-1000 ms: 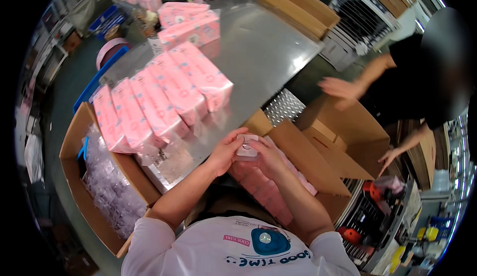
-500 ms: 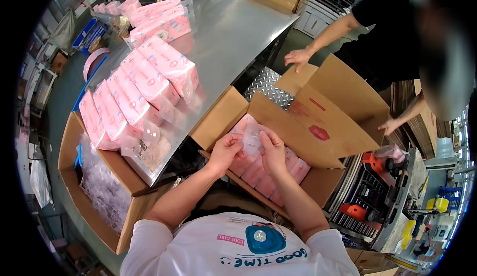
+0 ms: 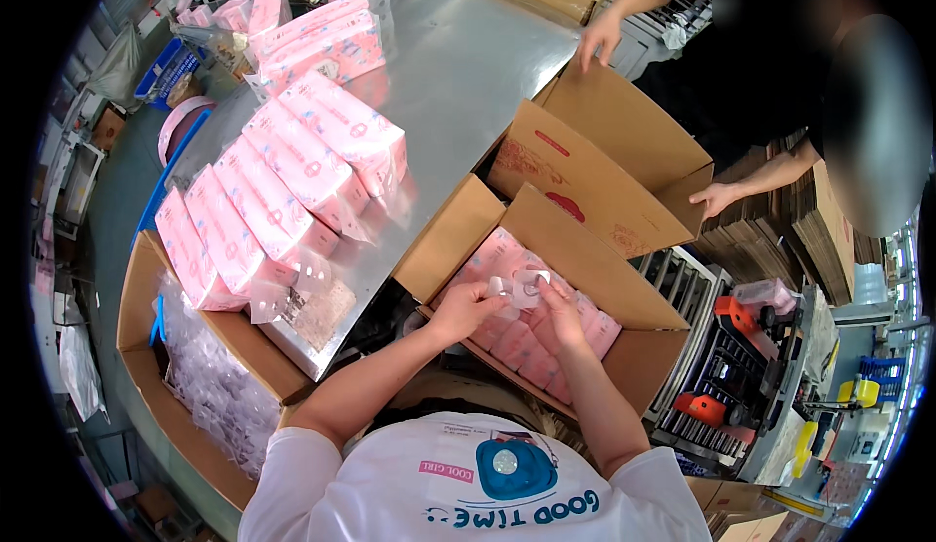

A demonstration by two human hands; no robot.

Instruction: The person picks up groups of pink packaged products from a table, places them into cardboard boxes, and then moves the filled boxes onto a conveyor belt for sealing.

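Plastic (image 3: 527,290), clear and thin-looking, is pinched by its edges in the fingers of the left hand (image 3: 466,311) and right hand (image 3: 561,315) above the carton (image 3: 583,261), likely to stay flat. Pink packs (image 3: 524,355) sit in rows inside the carton, probably bracing one another.

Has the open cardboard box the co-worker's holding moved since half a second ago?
Yes. The open cardboard box has shifted toward the metal table; the gap that showed between them has closed in this view.
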